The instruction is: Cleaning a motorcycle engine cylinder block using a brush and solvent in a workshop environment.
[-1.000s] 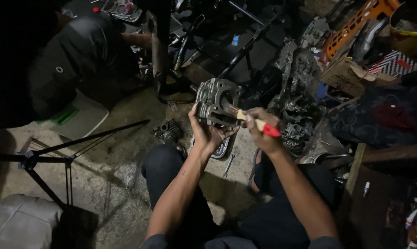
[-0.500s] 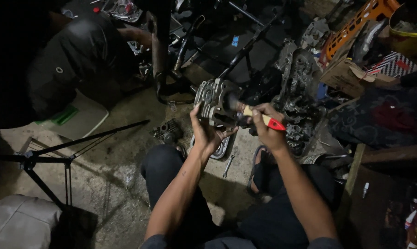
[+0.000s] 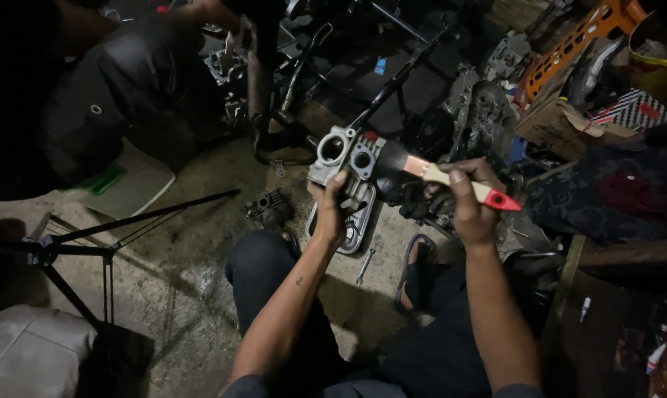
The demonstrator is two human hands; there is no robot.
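Since the earlier frames, the metal engine part point(image 3: 346, 163) has been turned so its two round bores face the camera, and the paintbrush point(image 3: 438, 177) has swung from the part's lower edge to its right side. At the centre of the frame, the left hand point(image 3: 331, 208) has its grip clenched on the part from below, thumb up against the face beside the bores, holding it raised above the concrete floor point(image 3: 200, 250). Just right of centre, the right hand point(image 3: 470, 199) grips the brush by its pale handle, the red end pointing right and the dark bristles touching the part's right side. Below the part, a metal cover point(image 3: 357, 228) lies on the floor, with a small wrench point(image 3: 365, 265) just below it and a sandal point(image 3: 414, 269) to its right. A small finned piece point(image 3: 268, 210) lies left of centre. At the left, a black tripod point(image 3: 105, 247) spreads its legs. In the upper left another person point(image 3: 119, 81) crouches in dark clothes. An orange plastic crate point(image 3: 577, 40) sits in the upper right.
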